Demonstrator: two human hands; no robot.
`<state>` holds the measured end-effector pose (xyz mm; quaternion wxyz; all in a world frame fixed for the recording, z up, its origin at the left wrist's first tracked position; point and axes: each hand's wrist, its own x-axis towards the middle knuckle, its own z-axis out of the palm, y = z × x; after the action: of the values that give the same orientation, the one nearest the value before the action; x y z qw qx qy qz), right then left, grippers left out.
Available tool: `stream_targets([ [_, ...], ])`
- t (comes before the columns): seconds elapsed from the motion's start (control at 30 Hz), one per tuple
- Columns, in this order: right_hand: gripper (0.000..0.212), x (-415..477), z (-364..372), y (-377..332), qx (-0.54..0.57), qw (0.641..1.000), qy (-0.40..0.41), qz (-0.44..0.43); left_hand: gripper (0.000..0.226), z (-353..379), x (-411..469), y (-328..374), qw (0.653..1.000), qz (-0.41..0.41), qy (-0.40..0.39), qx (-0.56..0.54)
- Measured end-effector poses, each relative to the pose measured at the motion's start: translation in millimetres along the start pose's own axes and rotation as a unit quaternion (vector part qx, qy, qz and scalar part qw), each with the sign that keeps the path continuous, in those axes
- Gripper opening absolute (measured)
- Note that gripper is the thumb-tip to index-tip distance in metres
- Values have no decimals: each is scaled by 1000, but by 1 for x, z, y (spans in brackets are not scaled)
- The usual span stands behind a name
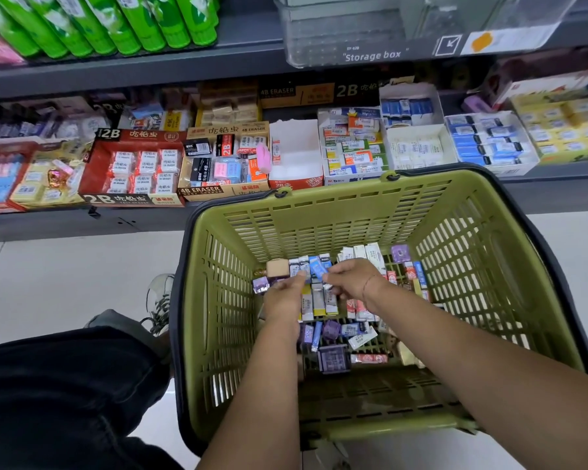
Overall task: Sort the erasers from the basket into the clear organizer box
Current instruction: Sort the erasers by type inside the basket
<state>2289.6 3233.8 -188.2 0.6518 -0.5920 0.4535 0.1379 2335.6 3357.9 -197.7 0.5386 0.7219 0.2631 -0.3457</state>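
Note:
A green plastic basket (319, 218) stands on the floor below me, its bottom covered with several small boxed erasers (333, 334) in blue, white, purple and red. Both my hands are inside it. My left hand (284, 300) is curled down over erasers at the left of the pile. My right hand (350, 279) pinches a small blue-and-white eraser (319, 271) at its fingertips. The clear organizer box (353, 35), labelled "Storage box", sits on the upper shelf at the top right, apart from both hands.
A lower shelf (218, 212) behind the basket holds open cartons of erasers (133, 171) side by side. Green tubes (116, 22) lie on the upper shelf at left. My dark-trousered leg (65, 385) and shoe (160, 300) are left of the basket on the tiled floor.

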Motion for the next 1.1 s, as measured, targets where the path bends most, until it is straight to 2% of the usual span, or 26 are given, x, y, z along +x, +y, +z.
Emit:
stream_targets([
  [0.07, 24, 7, 2, -3, 24, 999, 34, 9, 22, -2, 4, -3, 999, 6, 32, 16],
  [0.23, 12, 23, 29, -9, 30, 999, 34, 26, 38, -6, 13, -6, 998, 15, 25, 61],
  [0.3, 18, 31, 40, -6, 33, 998, 43, 45, 41, -6, 16, -7, 996, 33, 18, 83],
  [0.33, 21, 35, 45, -5, 11, 997, 54, 48, 42, -6, 17, -9, 995, 40, 11, 86],
  [0.43, 29, 44, 53, -3, -155, 983, 93, 17, 43, -7, 19, -11, 996, 50, -5, 78],
  [0.5, 33, 48, 55, -3, -208, 973, 103, 12, 45, -7, 22, -13, 996, 46, -10, 74],
  [0.6, 41, 51, 53, -5, -254, 963, 86, 0, 45, -9, 24, -13, 996, 42, -11, 77],
  [0.67, 36, 47, 46, -5, -245, 968, 57, -19, 41, -11, 25, -15, 996, 42, -10, 82],
  [0.77, 24, 32, 18, -1, -262, 963, -45, -47, 29, -18, 30, -18, 996, 43, 12, 82],
  [0.87, 8, 15, -11, 14, -319, 933, -147, -75, 32, -29, 35, -21, 987, 50, 31, 147],
  [1.0, 46, 2, -13, 46, -464, 857, -176, -140, 30, -36, 27, -28, 946, 85, 6, 313],
  [1.1, 57, 0, 0, 59, -542, 800, -184, -178, 32, -38, 18, -33, 919, 77, -27, 385],
])
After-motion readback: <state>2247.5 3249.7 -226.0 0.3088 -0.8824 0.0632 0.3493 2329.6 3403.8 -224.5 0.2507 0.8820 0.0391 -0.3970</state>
